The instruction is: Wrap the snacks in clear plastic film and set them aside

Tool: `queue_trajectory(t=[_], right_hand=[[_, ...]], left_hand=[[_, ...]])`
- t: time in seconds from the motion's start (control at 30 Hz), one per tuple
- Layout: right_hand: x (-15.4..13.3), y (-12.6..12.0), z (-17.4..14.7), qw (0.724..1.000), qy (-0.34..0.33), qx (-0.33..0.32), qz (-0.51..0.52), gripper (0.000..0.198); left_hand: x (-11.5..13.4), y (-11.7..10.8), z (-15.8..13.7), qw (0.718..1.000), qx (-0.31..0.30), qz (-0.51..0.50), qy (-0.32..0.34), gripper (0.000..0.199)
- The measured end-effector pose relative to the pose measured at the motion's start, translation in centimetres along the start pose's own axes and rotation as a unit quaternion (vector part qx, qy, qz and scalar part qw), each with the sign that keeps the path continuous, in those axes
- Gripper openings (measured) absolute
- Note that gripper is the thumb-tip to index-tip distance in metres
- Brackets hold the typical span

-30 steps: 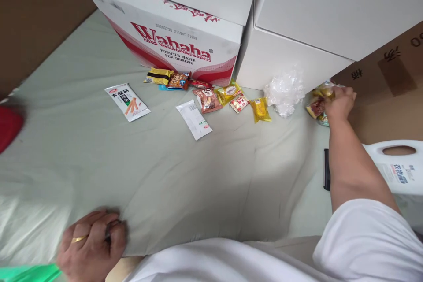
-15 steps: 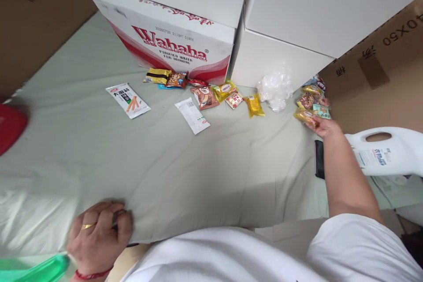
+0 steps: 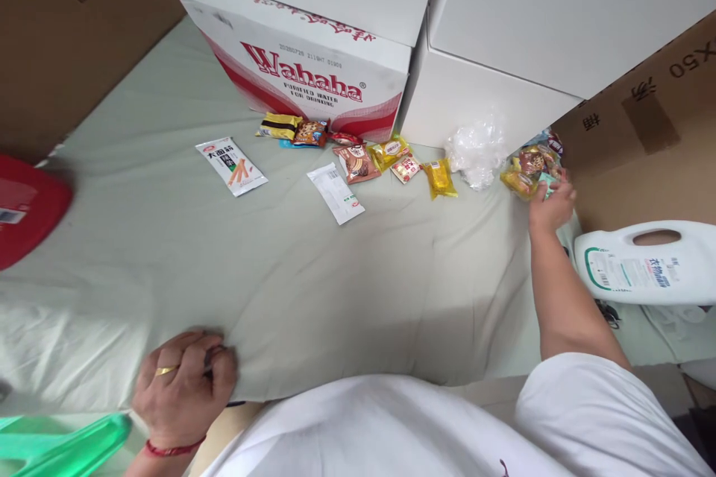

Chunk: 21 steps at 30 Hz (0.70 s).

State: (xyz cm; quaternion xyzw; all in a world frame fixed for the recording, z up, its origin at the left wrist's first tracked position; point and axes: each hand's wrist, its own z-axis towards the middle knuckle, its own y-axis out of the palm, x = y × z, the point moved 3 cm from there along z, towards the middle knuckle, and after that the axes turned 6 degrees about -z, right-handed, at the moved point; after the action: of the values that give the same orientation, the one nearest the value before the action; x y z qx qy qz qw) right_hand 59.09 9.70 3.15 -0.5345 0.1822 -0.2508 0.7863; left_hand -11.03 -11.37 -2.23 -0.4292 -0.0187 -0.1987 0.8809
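At the right end of the cloth, my right hand (image 3: 552, 203) is closed around a pale green snack packet (image 3: 547, 182), whose top shows past the fingers. This packet lies against a pile of several snacks, with a yellow-wrapped snack (image 3: 517, 182) in front and a cookie packet (image 3: 532, 161) behind. My left hand (image 3: 187, 381) rests curled at the cloth's front edge, knuckles up; its palm is hidden, so I cannot tell if anything is inside. Crumpled clear plastic (image 3: 477, 153) sits left of the pile.
Loose snacks lie mid-cloth: a white packet (image 3: 231, 165), a plain white packet (image 3: 336, 194), a brown packet (image 3: 356, 163), a yellow packet (image 3: 439, 178). Behind stand a Wahaha carton (image 3: 302, 67) and white boxes (image 3: 481, 89). A white jug (image 3: 643, 268) is right; a red object (image 3: 33, 201) left.
My right hand has shifted from the yellow-wrapped snack to the pale green packet just beside it. My left hand stays at the edge. The view has turned slightly left.
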Motion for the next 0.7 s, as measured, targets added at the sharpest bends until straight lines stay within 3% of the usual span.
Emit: queue_trajectory(t=[0.17, 0.33, 0.5, 0.63, 0.7], right_hand=[[-1.3, 1.5, -0.7, 0.994, -0.083, -0.07, 0.029, 0.043], [-2.3, 3.1, 2.0, 0.992, -0.018, -0.118, 0.028, 0.036], [-3.8, 3.1, 4.5, 0.991, 0.021, -0.13, 0.038, 0.028], [-3.8, 1.8, 3.7, 0.992, 0.044, -0.1, 0.061, 0.013], [-3.5, 1.0, 2.6, 0.993, 0.043, -0.066, 0.086, 0.015]], left_hand=[[-0.1, 0.0, 0.2, 1.0, -0.01, 0.015, 0.02, 0.012], [0.1, 0.0, 0.3, 0.999, -0.019, 0.03, 0.021, 0.014], [-0.2, 0.1, -0.2, 0.998, -0.015, 0.002, -0.063, 0.018], [0.0, 0.0, -0.4, 0.999, -0.02, -0.001, -0.037, 0.017], [0.1, -0.1, -0.3, 0.999, -0.029, 0.004, -0.014, 0.018]])
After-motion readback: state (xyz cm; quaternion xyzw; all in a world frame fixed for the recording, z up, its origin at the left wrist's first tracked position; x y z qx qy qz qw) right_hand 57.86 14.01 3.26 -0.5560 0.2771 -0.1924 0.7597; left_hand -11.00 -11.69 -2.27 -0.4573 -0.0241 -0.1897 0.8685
